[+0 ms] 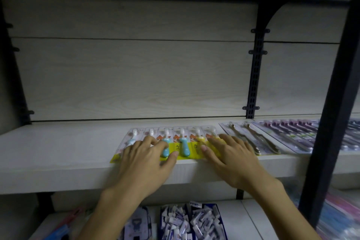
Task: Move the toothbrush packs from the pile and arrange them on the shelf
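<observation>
Both hands point(148, 154) flat — toothbrush packs point(183, 142)

No text can be read; dark characters on the yellow strip of the toothbrush packs point(176, 143) are too blurred.

Dim light; pale wood-grain back panel point(136, 68), black metal uprights point(255, 76).

I see a pale wood-grain shelf point(58, 152) carrying a side-by-side row of children's toothbrush packs point(183, 142) with yellow bottoms at its front edge. Just right of them lie gold-handled toothbrush packs point(259, 138), then purple toothbrush packs point(292, 132).
</observation>
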A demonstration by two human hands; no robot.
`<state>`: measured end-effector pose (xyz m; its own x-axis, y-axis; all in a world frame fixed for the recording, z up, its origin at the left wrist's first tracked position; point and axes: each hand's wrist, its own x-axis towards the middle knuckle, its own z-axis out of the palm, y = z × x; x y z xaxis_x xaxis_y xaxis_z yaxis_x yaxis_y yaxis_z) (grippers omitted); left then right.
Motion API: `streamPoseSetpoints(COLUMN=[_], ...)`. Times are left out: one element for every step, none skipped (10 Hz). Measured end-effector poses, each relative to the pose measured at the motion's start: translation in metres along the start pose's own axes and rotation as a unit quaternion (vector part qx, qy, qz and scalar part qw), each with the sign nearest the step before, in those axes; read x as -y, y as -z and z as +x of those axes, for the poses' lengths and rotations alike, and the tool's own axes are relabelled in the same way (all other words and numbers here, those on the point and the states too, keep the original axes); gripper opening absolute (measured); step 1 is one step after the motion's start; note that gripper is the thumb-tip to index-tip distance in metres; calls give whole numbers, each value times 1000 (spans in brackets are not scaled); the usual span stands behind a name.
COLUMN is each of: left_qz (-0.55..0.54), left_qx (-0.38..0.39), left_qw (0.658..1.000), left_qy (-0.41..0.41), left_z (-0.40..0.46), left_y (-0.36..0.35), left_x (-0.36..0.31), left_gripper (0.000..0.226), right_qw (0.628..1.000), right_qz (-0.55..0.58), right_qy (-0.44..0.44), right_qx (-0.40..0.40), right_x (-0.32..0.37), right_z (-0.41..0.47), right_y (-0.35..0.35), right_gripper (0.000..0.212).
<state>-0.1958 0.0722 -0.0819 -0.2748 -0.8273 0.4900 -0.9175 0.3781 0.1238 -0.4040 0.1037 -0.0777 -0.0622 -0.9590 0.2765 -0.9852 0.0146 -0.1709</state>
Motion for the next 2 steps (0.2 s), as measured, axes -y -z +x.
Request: streamPoseSetpoints(left_qz=[-1, 15], left_qx=[-13, -8], left_qw=[1000, 1000], left_qy=[-8, -2], left_z=[-8, -15], left_y=[6, 16], left_x=[-1, 0], left_gripper=[81, 80], right_qw=[999, 996], right_qz=[-5, -30], right_qy=[4, 15], right_qx=[-38, -80], right_x=[3, 13], right_z=[-10, -16], right_y=[9, 20], right_gripper=[66, 59])
